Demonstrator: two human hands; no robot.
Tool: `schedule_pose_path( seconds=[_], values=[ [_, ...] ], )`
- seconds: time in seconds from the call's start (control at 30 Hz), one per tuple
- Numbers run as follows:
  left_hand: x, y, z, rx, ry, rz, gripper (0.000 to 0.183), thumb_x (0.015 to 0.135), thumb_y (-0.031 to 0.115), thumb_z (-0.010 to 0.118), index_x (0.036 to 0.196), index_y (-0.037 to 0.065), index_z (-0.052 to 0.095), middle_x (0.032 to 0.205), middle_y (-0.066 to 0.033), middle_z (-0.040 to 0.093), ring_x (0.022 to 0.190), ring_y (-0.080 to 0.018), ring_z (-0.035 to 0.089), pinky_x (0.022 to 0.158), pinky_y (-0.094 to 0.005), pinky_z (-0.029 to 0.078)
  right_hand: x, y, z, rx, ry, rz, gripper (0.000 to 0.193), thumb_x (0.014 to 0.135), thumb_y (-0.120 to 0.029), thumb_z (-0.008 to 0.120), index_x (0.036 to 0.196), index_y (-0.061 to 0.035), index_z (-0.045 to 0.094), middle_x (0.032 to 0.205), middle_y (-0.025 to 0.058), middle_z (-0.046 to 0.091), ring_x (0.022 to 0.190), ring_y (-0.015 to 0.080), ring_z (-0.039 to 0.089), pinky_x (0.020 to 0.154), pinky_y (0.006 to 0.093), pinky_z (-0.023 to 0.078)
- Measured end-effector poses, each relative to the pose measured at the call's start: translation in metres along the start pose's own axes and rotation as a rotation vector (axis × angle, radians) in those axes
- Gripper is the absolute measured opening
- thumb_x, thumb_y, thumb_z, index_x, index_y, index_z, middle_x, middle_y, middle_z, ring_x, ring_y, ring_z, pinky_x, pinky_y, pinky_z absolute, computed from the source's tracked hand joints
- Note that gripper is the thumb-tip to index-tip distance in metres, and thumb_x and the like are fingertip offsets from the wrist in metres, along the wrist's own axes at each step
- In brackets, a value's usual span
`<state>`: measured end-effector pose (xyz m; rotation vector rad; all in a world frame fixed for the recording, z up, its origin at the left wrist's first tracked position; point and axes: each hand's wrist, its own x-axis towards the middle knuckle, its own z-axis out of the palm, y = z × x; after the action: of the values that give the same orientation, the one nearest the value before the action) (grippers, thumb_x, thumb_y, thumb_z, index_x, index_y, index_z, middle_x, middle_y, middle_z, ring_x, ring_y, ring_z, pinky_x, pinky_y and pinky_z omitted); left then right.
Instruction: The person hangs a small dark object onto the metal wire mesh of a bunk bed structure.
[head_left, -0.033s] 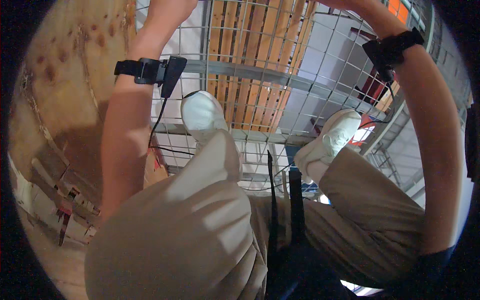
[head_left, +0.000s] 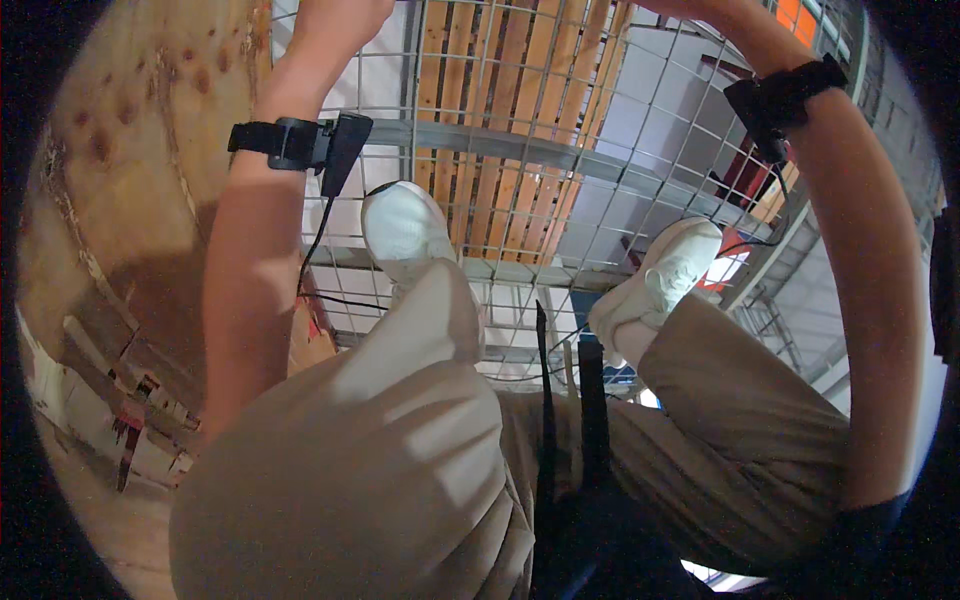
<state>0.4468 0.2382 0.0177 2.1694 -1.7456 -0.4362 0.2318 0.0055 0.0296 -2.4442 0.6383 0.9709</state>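
Observation:
At the top edge, the back of my left hand shows beside the wire mesh. Its fingers are cut off by the frame, so what it holds, if anything, is hidden. My right hand also reaches past the top edge, over the far side of the mesh, with its fingers out of sight. A black strap with a small dark device wraps my left wrist. A similar wrist device sits on my right wrist, and thin cables trail from both.
My white shoes rest at the metal grid. Beyond the grid lie wooden slats and a grey metal bar. A worn plywood sheet with torn edges fills the left. Metal rails run along the right.

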Motion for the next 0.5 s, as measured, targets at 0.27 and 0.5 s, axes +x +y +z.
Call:
schedule_pose_path(
  seconds=[0.27,0.5],
  values=[
    [0.007,-0.022,-0.018,-0.129,-0.154,0.145,0.046,0.073,-0.007,0.063,0.118,0.000,0.058,0.113,-0.0224,0.057,0.109,-0.0446,0.053,0.094,-0.0471,0.044,0.006,0.002,0.011,0.008,0.047,0.007,0.056,0.092,-0.031,0.058,0.141,-0.0042,0.050,0.102,0.0211,0.069,0.090,0.0335,0.065,0.079,0.0471,0.051],
    [0.027,-0.029,-0.007,-0.016,-0.235,0.243,0.042,0.073,-0.011,0.060,0.114,-0.001,0.058,0.112,-0.0235,0.055,0.103,-0.0465,0.053,0.090,-0.0466,0.045,-0.002,0.003,0.010,0.049,0.051,-0.018,0.060,0.092,-0.029,0.058,0.147,-0.0085,0.044,0.108,0.0199,0.069,0.096,0.0351,0.064,0.084,0.0474,0.051]
  ],
)
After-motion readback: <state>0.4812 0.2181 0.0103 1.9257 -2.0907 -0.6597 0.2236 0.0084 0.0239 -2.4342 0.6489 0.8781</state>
